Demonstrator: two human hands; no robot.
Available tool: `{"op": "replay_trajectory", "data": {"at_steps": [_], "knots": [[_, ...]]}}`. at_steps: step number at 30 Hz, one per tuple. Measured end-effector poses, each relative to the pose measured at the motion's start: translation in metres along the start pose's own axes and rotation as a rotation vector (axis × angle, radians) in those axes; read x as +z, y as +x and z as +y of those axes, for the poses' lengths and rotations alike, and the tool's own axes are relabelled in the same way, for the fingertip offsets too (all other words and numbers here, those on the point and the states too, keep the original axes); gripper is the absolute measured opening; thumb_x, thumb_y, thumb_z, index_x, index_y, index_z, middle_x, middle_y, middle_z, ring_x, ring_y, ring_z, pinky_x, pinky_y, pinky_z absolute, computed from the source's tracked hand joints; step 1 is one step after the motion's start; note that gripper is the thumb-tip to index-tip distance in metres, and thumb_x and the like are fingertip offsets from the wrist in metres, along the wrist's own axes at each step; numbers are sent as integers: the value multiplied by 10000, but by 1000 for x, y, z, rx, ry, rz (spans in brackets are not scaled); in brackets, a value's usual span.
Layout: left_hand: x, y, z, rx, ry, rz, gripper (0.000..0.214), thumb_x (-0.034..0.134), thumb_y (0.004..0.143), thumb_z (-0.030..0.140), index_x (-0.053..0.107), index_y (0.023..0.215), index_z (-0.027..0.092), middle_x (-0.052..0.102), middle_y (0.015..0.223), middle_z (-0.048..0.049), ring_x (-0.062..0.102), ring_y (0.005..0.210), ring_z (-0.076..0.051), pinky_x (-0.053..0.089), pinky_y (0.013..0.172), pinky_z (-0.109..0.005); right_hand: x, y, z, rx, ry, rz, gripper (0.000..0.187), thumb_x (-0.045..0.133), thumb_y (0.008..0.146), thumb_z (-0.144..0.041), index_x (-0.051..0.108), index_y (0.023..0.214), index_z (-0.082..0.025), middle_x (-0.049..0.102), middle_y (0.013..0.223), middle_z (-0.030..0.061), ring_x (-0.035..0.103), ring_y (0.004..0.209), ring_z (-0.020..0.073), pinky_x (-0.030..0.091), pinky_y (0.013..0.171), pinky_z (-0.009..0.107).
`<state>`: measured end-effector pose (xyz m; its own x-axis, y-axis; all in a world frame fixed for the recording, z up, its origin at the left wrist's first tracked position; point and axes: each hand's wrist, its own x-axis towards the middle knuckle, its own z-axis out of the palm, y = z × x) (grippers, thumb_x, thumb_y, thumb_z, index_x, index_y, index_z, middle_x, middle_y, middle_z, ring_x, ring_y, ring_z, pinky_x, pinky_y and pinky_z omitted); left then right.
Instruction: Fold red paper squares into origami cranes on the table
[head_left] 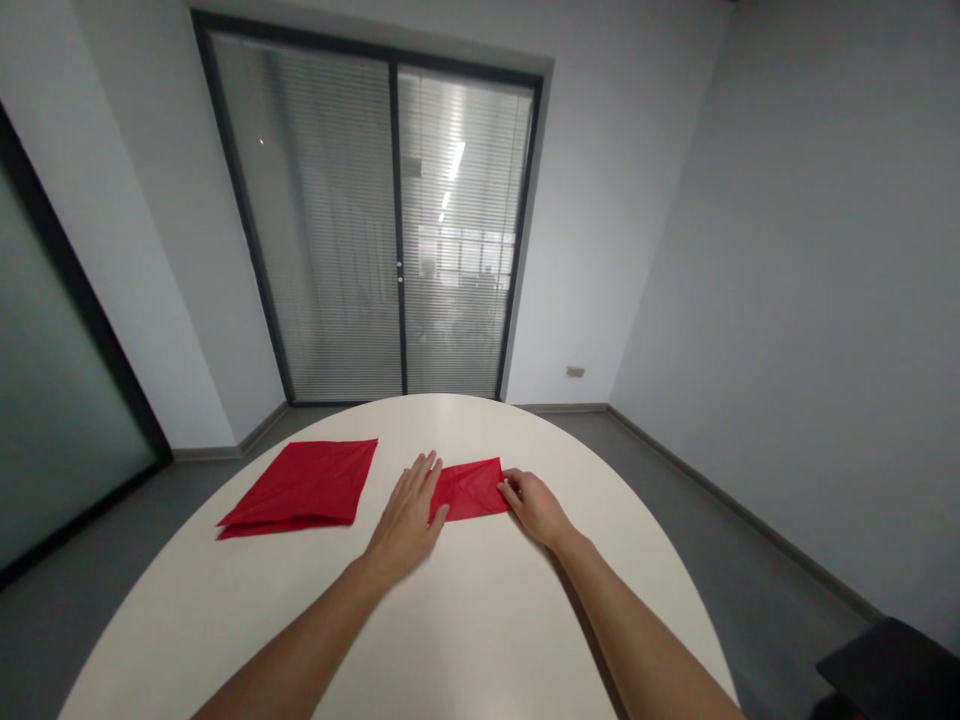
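A small folded red cloth (472,488) lies on the white round table (450,620) between my hands. My left hand (409,515) lies flat on its left end, fingers stretched out and together. My right hand (534,503) rests at the cloth's right edge with the fingers curled and the fingertips on the fabric. A larger stack of folded red cloths (307,485) lies to the left, apart from both hands.
Behind the table stands a glass double door with blinds (390,230). Grey walls rise at left and right, with grey floor around the table. A dark object (892,665) sits at the bottom right corner.
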<state>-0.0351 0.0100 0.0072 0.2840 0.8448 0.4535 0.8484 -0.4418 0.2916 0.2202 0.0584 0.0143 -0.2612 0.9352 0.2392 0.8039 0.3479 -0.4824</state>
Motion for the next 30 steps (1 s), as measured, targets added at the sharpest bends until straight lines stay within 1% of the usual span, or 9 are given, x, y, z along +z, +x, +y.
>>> {"op": "replay_trajectory", "data": {"at_steps": [4, 7, 9, 11, 13, 15, 19, 23, 30], "knots": [[7, -2, 2, -41, -23, -235, 648, 361, 984, 409, 245, 1547, 109, 260, 1619, -154, 206, 1508, -270, 223, 1215, -467, -4, -4, -15, 23, -71, 81, 495, 426, 974, -330, 475, 1420, -122, 685, 1129, 143, 606, 1068, 260, 433, 948, 346], [11, 1, 6, -54, 5, -276, 629, 362, 977, 386, 302, 1528, 89, 267, 1614, -154, 219, 1504, -269, 221, 1218, -462, 1, -10, -35, -76, -89, 120, 506, 375, 980, -287, 455, 1452, -124, 579, 1371, 147, 497, 1275, 257, 350, 1103, 359], [14, 4, 7, -23, 2, -271, 620, 379, 969, 362, 320, 1521, 85, 282, 1609, -153, 236, 1500, -255, 232, 1218, -447, 11, -14, -47, -193, -63, 53, 537, 339, 999, -317, 394, 1502, -138, 484, 1491, 117, 419, 1375, 238, 285, 1169, 369], [17, 6, 8, 10, -6, -280, 605, 392, 962, 336, 336, 1517, 101, 302, 1603, -146, 258, 1494, -238, 242, 1217, -436, 20, -16, -53, -285, -49, -79, 582, 327, 1012, -384, 323, 1542, -143, 353, 1585, 85, 296, 1465, 249, 216, 1209, 406], [19, 6, 8, 21, 6, -320, 583, 384, 965, 324, 357, 1512, 125, 320, 1595, -135, 271, 1489, -238, 240, 1216, -452, 27, -16, -54, -254, -57, -207, 633, 313, 1014, -469, 298, 1552, -136, 295, 1607, 93, 222, 1497, 276, 173, 1220, 454], [21, 6, 8, 12, 42, -349, 566, 366, 975, 341, 380, 1503, 136, 335, 1586, -133, 273, 1487, -261, 217, 1217, -491, 28, -15, -51, -194, -70, -277, 677, 293, 1007, -543, 311, 1546, -134, 273, 1610, 103, 186, 1507, 286, 141, 1224, 470], [22, 6, 11, -21, 111, -337, 607, 351, 989, 443, 390, 1502, 120, 331, 1581, -158, 263, 1484, -314, 212, 1209, -524, 21, -10, -41, -103, -104, -297, 765, 259, 981, -642, 313, 1544, -127, 231, 1621, 106, 140, 1518, 281, 82, 1230, 462], [23, 5, 12, -63, 146, -308, 681, 358, 975, 556, 396, 1505, 130, 319, 1582, -179, 255, 1479, -355, 238, 1193, -541, 14, -7, -32, -32, -136, -298, 799, 256, 970, -661, 259, 1559, -121, 194, 1630, 114, 103, 1523, 286, 70, 1222, 486], [24, 4, 11, -91, 141, -226, 610, 396, 981, 495, 457, 1468, 132, 403, 1545, -174, 335, 1453, -338, 262, 1182, -544, 10, -8, -24, -50, -147, -280, 801, 350, 946, -654, 253, 1564, -153, 209, 1628, 122, 116, 1519, 303, 36, 1202, 557]]}}
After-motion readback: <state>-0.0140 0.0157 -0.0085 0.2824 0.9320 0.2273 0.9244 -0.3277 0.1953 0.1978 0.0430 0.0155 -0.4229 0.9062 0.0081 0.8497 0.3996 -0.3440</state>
